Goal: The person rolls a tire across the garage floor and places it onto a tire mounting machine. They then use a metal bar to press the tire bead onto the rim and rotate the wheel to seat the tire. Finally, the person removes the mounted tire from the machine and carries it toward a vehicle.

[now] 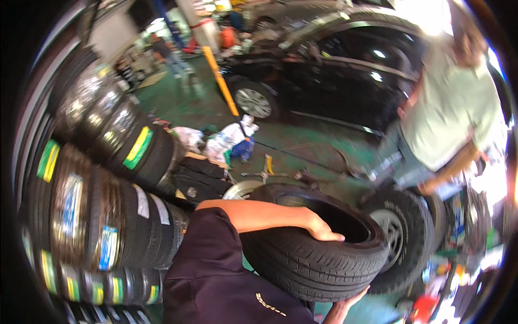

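A black car tyre (310, 267) without a wheel in it is tilted right in front of my body, its opening facing up and away. Across its top reaches my left hand (325, 231), closed over the inner edge with the thumb pointing right; the fingers drop out of sight inside. Lower right, my right hand (349, 306) presses against the tread from below, and its fingers are partly hidden by the tyre. Just beyond, a larger tyre on a silver wheel (389, 232) stands upright, overlapped by the tyre I hold.
Stacked tyres (116, 216), some wrapped in plastic, fill the left side. A black car (350, 70) is parked ahead. At right stands a person in a light green shirt (450, 113). White bags (229, 140), a yellow pole (220, 81) and a wheel rim (243, 190) are on the green floor.
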Motion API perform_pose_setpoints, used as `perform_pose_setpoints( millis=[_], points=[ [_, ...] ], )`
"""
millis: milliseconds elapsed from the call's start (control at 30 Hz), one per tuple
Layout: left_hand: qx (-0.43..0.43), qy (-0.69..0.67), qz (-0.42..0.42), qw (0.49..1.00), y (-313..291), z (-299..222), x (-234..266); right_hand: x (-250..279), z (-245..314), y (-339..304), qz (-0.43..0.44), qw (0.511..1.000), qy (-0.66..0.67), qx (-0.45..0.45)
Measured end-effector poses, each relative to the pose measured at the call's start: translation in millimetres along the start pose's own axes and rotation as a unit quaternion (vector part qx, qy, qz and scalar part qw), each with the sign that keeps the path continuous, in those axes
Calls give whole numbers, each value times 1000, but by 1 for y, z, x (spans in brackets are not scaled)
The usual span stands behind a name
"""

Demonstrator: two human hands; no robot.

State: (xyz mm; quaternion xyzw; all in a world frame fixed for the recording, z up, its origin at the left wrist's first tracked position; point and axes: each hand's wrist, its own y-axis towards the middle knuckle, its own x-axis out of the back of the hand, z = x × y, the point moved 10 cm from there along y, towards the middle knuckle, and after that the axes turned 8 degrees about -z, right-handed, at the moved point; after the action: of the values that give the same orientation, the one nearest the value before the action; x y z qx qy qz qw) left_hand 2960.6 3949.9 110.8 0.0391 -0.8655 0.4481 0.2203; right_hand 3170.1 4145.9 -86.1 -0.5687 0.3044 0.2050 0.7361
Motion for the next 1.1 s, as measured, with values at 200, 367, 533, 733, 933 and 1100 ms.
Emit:
perform_pose_setpoints(
  millis=[200,367,533,733,933,1100],
  points=[
    [48,-103,-62,992,-11,29,59,-104,-5,96,62,989,-119,-61],
    [57,-164,-116,978,-14,50,100,-165,-30,166,115,966,-151,-177],
    [91,-213,-108,967,-2,99,142,-220,-61,224,132,949,-202,-204],
    [73,-297,-79,949,60,198,198,-289,-106,277,142,949,-251,-127],
    [77,-384,-57,919,88,266,238,-307,-145,305,-29,959,-240,-147],
    [19,-345,-52,937,119,272,288,-380,-143,318,136,961,-222,-92]
  ],
)
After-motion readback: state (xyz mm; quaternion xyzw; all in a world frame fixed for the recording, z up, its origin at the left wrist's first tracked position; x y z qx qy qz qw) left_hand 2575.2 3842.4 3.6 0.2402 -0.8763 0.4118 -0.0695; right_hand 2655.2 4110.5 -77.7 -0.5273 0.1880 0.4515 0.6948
